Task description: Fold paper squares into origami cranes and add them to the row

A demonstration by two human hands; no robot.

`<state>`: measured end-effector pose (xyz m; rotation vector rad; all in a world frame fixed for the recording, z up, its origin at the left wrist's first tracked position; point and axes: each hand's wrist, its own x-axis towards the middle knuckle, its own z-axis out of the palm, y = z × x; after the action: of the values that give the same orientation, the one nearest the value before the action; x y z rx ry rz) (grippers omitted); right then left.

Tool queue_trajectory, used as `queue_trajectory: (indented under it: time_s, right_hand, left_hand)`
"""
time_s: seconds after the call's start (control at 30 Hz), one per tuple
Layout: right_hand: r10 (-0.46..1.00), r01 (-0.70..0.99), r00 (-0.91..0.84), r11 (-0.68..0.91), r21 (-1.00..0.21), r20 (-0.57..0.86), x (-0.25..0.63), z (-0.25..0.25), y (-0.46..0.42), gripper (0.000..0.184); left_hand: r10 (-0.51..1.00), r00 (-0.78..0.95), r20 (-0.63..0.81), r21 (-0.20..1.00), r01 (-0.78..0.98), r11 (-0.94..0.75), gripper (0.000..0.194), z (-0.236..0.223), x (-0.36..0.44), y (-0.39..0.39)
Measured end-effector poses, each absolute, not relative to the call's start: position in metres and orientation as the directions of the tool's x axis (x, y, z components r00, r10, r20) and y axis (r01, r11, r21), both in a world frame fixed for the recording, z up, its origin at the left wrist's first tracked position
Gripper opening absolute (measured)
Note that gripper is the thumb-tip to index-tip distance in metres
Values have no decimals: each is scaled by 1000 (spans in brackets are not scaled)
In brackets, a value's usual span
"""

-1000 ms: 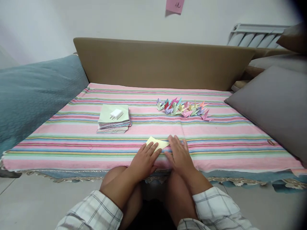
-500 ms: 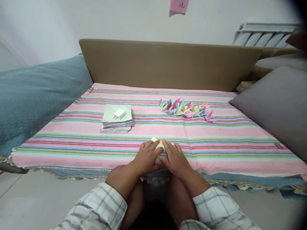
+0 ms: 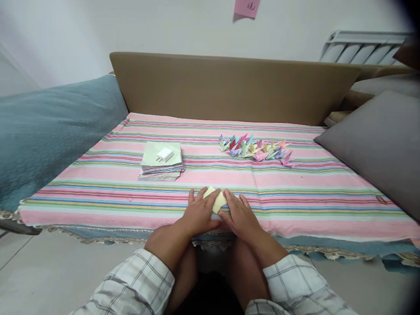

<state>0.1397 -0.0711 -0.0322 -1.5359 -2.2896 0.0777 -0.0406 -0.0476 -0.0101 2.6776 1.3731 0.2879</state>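
A small piece of pale yellow folded paper (image 3: 219, 202) lies on the striped cloth near its front edge, between my two hands. My left hand (image 3: 201, 212) rests over its left part, fingers spread and the index finger lying across the paper. My right hand (image 3: 240, 215) touches the paper's right side with its fingertips, fingers stretched out and thumb apart. Parts of the paper are hidden under the fingers of both hands.
A stack of square paper (image 3: 160, 170) with a white charger plug (image 3: 165, 154) on top stands at left. Several coloured origami cranes (image 3: 254, 148) sit at the back right. A blue armrest (image 3: 59, 131) and a grey cushion (image 3: 377, 140) flank the striped cloth (image 3: 210, 170).
My left hand's fingers have spread and shifted slightly left, so more of the yellow paper shows. My right hand has barely moved.
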Motion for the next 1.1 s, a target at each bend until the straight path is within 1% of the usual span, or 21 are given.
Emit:
queue_trajectory:
  time_s: [0.23,0.33,0.73,0.93,1.0,1.07,1.1]
  right_hand:
    - [904,886,-324,394,-246,280,138,-31,-71,64]
    - [901,888,-322,394,-236,291,138,-33,-71,64]
    - [896,887,-331,403,-227,297,139,-33,-72,66]
    - [899,886,-345,407,-222,272,140,-32,-72,64]
    - [896,883,-358,416,-216,262,140,-32,-73,64]
    - [890,879,-372,429,-206,265,141,-33,-73,65]
    - [886,878,-377,435,-200,272,141,-33,-74,65]
  left_hand:
    - [836,537,116,217,807,-549,105,-7,-37,-44]
    - [835,537,120,221,806,-550,108,-5,-37,-44]
    - [829,541,140,104,825,-556,99,-11,-56,-53]
    - [861,493,124,124,853,-507,97,-10,-69,-61]
    - [883,447,144,121,877,-464,97,-7,-68,-66]
    - [884,424,196,88,890,-447,94,-3,-64,-71]
    - [862,457,219,56,876,-479,91,-1,-61,-74]
